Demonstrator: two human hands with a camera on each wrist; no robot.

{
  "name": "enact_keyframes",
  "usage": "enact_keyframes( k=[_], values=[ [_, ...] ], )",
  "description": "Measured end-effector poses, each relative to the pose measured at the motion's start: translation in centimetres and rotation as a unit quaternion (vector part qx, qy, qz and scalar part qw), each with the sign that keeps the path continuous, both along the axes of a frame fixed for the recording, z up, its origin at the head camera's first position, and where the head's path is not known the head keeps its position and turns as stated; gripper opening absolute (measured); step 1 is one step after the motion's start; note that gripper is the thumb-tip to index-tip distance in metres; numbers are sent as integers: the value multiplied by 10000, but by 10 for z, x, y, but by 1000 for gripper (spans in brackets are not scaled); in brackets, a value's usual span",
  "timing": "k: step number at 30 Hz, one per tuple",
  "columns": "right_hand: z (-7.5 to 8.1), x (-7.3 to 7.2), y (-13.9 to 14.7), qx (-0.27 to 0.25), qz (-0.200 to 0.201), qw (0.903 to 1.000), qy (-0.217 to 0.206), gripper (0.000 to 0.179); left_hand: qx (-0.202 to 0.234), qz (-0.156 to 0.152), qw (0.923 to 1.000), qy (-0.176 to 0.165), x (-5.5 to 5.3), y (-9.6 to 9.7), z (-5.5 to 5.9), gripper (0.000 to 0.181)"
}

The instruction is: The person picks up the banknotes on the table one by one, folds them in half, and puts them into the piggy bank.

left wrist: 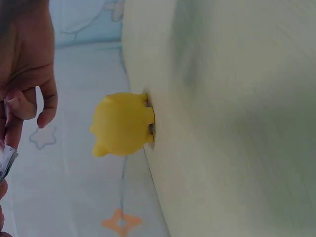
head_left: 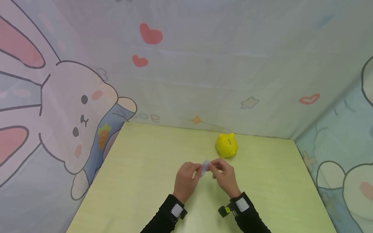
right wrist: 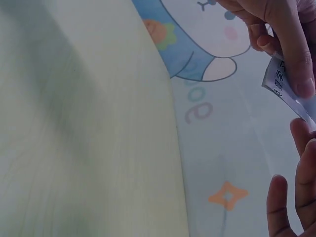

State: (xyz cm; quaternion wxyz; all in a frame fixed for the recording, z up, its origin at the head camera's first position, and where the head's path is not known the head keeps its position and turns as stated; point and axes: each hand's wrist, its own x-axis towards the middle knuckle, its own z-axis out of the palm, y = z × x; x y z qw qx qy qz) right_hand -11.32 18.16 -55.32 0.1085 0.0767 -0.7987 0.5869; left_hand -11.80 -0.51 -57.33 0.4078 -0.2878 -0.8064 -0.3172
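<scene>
A small folded paper note (head_left: pixel 205 167), pale purple-white, is held between my two hands over the table. My left hand (head_left: pixel 186 181) pinches one end; in the right wrist view its thumb (right wrist: pixel 298 74) lies along the note (right wrist: pixel 282 81), and dark printed characters show. The other end is pinched by my right hand (head_left: pixel 225 177), with its fingers bent. Just beyond that hand stands a yellow piggy bank (head_left: pixel 226 145) with a dark slot in its top. The left wrist view shows the piggy bank (left wrist: pixel 123 124) from the side, on short feet.
The pale yellow table (head_left: pixel 140 168) runs back to a cartoon-printed cloth (head_left: pixel 204 81) hanging behind it. Similar cloth hangs at the left and right sides. The piggy bank is close to the table's back edge. Both wrists carry strapped-on cameras.
</scene>
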Motion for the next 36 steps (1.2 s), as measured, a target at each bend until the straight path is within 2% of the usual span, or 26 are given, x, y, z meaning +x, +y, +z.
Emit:
enact_keyframes(
  k=[3,5,9,12,14,16,27,31,36],
  values=[
    [1,-1,-1,-18,-43,10000,41,9,-734,196,9944,737,-1,-1,4,21],
    [2,-1,-1,-33,-71,10000,46,8,-1207,324,9868,1029,-1,-2,7,23],
    [3,-1,-2,-48,-123,9999,22,8,-1962,477,9706,1309,2,-5,12,15],
    [4,-1,-2,-13,-181,9998,-36,8,-2304,537,9614,1406,3,-6,15,34],
    [5,-1,-2,4,-214,9997,-76,8,-2417,564,9573,1485,3,-6,16,45],
    [7,-1,-2,22,-229,9997,-61,8,-2487,575,9542,1559,3,-6,17,49],
    [18,3,-1,-29,12,9998,204,8,-2664,471,9422,1976,2,-7,25,42],
    [21,5,0,-51,80,9998,170,8,-2805,434,9406,1862,4,-9,27,36],
    [23,7,1,-37,196,9997,165,11,-2857,422,9438,1606,5,-10,29,17]
  ],
)
